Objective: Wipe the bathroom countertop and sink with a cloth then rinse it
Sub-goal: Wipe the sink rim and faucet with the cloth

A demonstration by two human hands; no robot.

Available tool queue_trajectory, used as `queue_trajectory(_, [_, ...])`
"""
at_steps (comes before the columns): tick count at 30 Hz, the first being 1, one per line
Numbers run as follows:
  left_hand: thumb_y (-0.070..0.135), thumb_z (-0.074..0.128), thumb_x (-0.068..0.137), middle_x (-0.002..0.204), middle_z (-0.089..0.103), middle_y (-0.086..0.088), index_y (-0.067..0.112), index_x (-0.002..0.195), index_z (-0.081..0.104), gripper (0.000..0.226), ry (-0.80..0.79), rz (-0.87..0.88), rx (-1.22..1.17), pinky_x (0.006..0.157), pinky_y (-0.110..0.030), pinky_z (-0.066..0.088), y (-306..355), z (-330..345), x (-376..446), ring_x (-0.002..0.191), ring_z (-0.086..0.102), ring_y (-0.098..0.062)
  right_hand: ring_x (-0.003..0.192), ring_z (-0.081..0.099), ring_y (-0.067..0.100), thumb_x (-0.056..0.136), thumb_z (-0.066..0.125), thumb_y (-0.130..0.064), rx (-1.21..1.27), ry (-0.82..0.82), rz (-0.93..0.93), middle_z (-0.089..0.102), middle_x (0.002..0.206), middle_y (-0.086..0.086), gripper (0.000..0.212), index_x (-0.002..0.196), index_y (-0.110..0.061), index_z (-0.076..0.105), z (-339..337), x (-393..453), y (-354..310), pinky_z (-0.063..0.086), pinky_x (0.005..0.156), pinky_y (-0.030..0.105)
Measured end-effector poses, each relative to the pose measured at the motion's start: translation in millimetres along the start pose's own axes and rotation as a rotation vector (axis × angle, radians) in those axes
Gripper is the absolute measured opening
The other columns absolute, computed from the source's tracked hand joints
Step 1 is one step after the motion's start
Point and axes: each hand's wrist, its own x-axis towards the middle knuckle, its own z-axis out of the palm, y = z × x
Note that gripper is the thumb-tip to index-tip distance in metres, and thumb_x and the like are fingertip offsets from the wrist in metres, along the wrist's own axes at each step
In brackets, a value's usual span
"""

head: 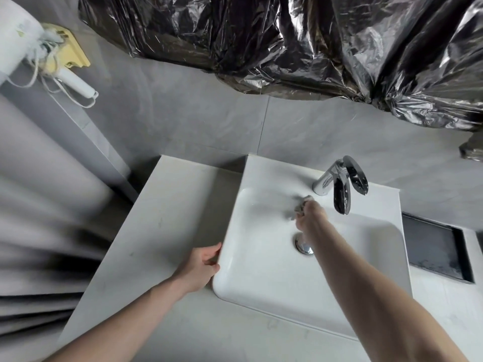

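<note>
Right hand (311,218) reaching into the white sink (264,291), fingers closed around a small bunched grey cloth (300,206) and pressing it against the far inner wall of the basin, just left of the chrome faucet (337,185) and below its base. Cloth partly hidden under the fingers, blurred, only a crumpled edge showing at the far side of the hand. Spout hanging over the basin to the right of the hand, apart from it. Chrome drain (304,246) in the basin floor, just near of the wrist, partly covered by the forearm. Left hand (201,267) resting at the sink's left outer rim near its near-left corner, fingers curled loosely against the rim, thumb on top, holding nothing else. White countertop (167,226) stretching left of the sink and along the near side. Dark rectangular recess (436,246) in the counter to the right of the sink. Crumpled black plastic sheeting (287,40) covering the far wall above grey tiles. White hair dryer (21,35) with cord mounted at far left.
</note>
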Motion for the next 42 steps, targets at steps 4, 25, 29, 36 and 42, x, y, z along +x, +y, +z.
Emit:
queue_trajectory(4, [-0.002, 0.061, 0.089, 0.141, 0.058, 0.013, 0.017, 0.15, 0.047, 0.066, 0.023, -0.002, 0.028, 0.111, -0.019, 0.038, 2.0, 0.4, -2.0, 0.124, 0.056, 0.005, 0.021, 0.029, 0.01, 0.094, 0.051, -0.003, 0.007, -0.161, 0.065, 0.035, 0.034, -0.001, 0.035, 0.064, -0.018, 0.041, 76.5, -20.6, 30.2, 0.016, 0.031, 0.011])
queue_trajectory(25, [-0.007, 0.056, 0.09, 0.128, 0.063, 0.022, 0.023, 0.145, 0.053, 0.063, 0.018, 0.041, 0.045, 0.099, -0.002, 0.038, 9.2, 1.9, -5.7, 0.104, 0.053, 0.027, 0.078, 0.055, 0.018, 0.071, 0.038, -0.014, -0.793, -0.475, -0.501, 0.062, 0.085, -0.006, 0.044, 0.097, -0.026, 0.071, 52.8, -45.5, 128.0, 0.042, 0.062, 0.024])
queue_trajectory(29, [-0.005, 0.058, 0.091, 0.135, 0.063, 0.014, 0.02, 0.148, 0.049, 0.063, 0.02, 0.023, 0.054, 0.11, -0.017, 0.036, 4.3, 1.6, -2.5, 0.122, 0.055, 0.008, 0.083, 0.054, 0.019, 0.075, 0.042, -0.001, -1.01, -0.529, -0.58, 0.062, 0.09, -0.004, 0.036, 0.083, -0.034, 0.056, 22.2, -63.3, 127.2, 0.04, 0.053, 0.007])
queue_trajectory(36, [-0.008, 0.06, 0.089, 0.151, 0.048, -0.003, 0.011, 0.152, 0.04, 0.069, 0.031, 0.025, 0.095, 0.119, -0.031, 0.032, 2.3, 2.2, -0.1, 0.139, 0.046, -0.011, 0.092, 0.064, -0.002, 0.086, 0.046, -0.003, -1.23, -0.855, -0.507, 0.074, 0.106, -0.014, 0.046, 0.118, -0.02, 0.075, -76.9, -110.2, 176.2, 0.045, 0.086, 0.008])
queue_trajectory(42, [-0.009, 0.057, 0.092, 0.152, 0.046, -0.007, 0.006, 0.152, 0.038, 0.065, 0.061, 0.054, 0.143, 0.111, -0.02, 0.032, 4.9, 7.1, -3.7, 0.141, 0.044, -0.015, 0.075, 0.056, -0.012, 0.08, 0.041, 0.001, -1.385, -0.668, -0.58, 0.064, 0.073, -0.027, 0.026, 0.084, -0.008, 0.065, -162.5, -105.1, 133.3, 0.042, 0.073, 0.01])
